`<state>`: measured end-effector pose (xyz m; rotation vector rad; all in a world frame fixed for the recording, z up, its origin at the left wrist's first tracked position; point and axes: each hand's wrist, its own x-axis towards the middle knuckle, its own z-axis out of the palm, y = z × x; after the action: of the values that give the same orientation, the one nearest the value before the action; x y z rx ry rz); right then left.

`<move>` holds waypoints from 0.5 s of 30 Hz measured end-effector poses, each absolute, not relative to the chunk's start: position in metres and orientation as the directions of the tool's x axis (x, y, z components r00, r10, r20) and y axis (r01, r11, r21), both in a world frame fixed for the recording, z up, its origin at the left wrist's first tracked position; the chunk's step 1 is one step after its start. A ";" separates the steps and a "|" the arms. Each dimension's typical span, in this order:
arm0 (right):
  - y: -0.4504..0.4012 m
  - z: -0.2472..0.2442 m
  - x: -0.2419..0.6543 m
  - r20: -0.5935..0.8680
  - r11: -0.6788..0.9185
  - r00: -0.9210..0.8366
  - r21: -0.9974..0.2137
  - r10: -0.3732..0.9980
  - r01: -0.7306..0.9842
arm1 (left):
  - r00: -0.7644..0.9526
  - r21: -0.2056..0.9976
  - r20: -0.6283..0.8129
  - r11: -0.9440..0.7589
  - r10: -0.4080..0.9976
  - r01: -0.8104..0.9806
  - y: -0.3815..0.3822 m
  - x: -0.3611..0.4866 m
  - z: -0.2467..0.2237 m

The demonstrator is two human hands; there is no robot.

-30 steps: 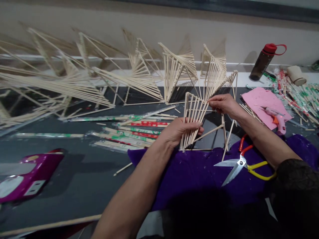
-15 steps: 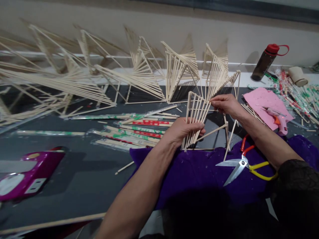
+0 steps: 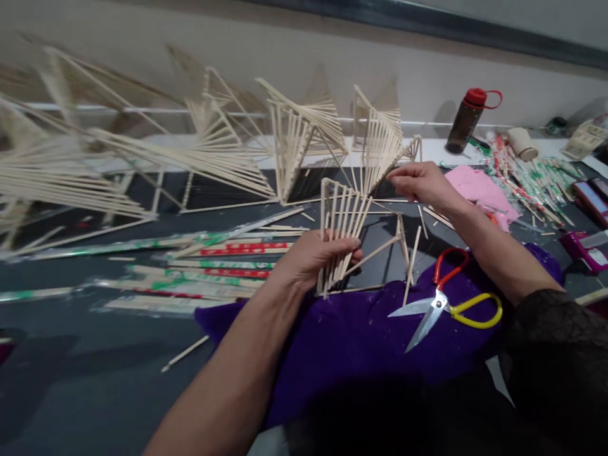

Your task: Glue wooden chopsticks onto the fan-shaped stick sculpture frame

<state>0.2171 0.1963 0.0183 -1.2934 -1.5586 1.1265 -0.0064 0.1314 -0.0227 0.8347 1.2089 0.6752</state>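
My left hand [image 3: 327, 254] is closed around a small frame of thin wooden sticks [image 3: 342, 209], its thumb across the slanting row. The frame's lower part extends right, above a purple cloth [image 3: 332, 342]. My right hand [image 3: 414, 180] hovers right of the frame's top, apart from it, its thumb and fingers pinched together. Whatever the fingertips hold, if anything, is too small to make out. Below my right forearm lie open scissors [image 3: 439, 303] with one red and one yellow handle. A loose stick [image 3: 412, 266] leans beside the frame.
Several finished stick structures [image 3: 304, 126] stand along the wall. Wrapped chopsticks [image 3: 228, 263] lie left of my left hand. At the right are a bottle with a red lid [image 3: 466, 120], a pink sheet [image 3: 475, 183], heaped wrappers and sticks [image 3: 536, 177], and a purple device [image 3: 586, 250].
My right hand has drawn away from the top of the stick frame, to the right. The left hand keeps its hold. The view has swung right.
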 end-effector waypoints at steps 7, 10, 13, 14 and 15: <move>0.159 0.042 0.341 0.135 -0.011 0.187 -0.780 0.973 0.625 | 0.248 0.854 -0.507 0.520 0.826 0.014 0.132 -0.006 -0.023; 0.129 0.022 0.396 0.141 -0.208 0.356 -0.598 0.924 0.774 | 0.253 0.858 -0.501 0.513 0.828 0.021 0.132 -0.006 -0.023; 0.103 -0.004 0.424 0.107 -0.328 0.426 -0.482 0.899 0.813 | 0.253 0.859 -0.499 0.511 0.829 0.023 0.133 -0.007 -0.025; 0.098 -0.012 0.428 0.081 -0.350 0.430 -0.459 0.899 0.817 | 0.253 0.862 -0.495 0.506 0.831 0.024 0.133 -0.007 -0.026; 0.095 -0.019 0.429 0.057 -0.365 0.432 -0.443 0.900 0.819 | 0.255 0.865 -0.490 0.500 0.834 0.027 0.134 -0.007 -0.027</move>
<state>0.4288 0.0953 -0.0185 -2.2843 -1.4579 0.2717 -0.0069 0.1337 -0.0272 0.9038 1.1973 0.6634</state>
